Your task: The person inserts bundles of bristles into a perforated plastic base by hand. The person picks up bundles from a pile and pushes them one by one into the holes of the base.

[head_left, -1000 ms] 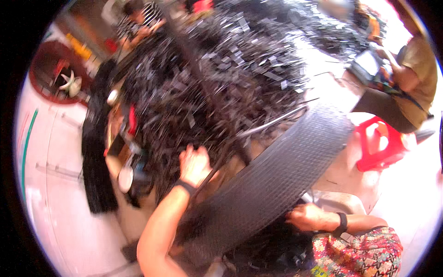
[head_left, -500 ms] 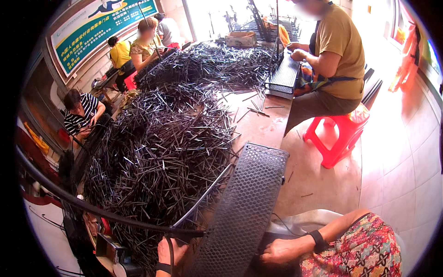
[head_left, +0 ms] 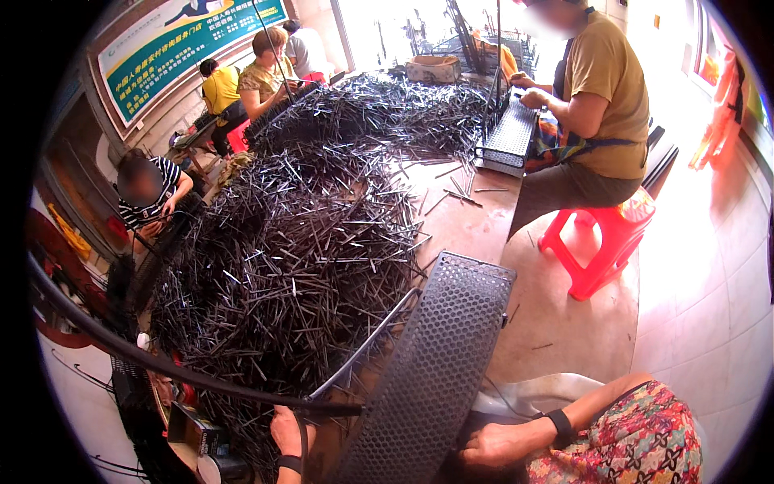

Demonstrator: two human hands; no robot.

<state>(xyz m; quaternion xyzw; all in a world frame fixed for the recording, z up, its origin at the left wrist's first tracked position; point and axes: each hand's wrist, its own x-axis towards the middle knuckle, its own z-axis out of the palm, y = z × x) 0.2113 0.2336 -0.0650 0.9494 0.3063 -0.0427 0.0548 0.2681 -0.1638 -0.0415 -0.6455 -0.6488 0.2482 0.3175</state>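
Observation:
My right hand (head_left: 493, 444) is curled closed beside the right edge of a long black perforated metal box (head_left: 439, 347). Its fingertips are in shadow, and what they hold is hidden. On the box's other side my left hand (head_left: 288, 433) is at the near edge of the heap, with its fingers bent. A dark cord passes over it, and whatever is in its grip cannot be made out. The big heap of thin dark metal rods (head_left: 282, 258) spreads over the table to the left and away from me.
A black bar with a silvery rod (head_left: 363, 343) crosses left of the box. Across the table a person in a tan shirt (head_left: 605, 89) sits on a red stool (head_left: 592, 250) at another perforated box (head_left: 512, 133). More people work along the left side. An opened carton (head_left: 189, 436) stands at lower left.
My left hand has shifted slightly left and up, toward the heap. The right hand stays beside the box, a little farther right in the picture. The whole view has shifted slightly.

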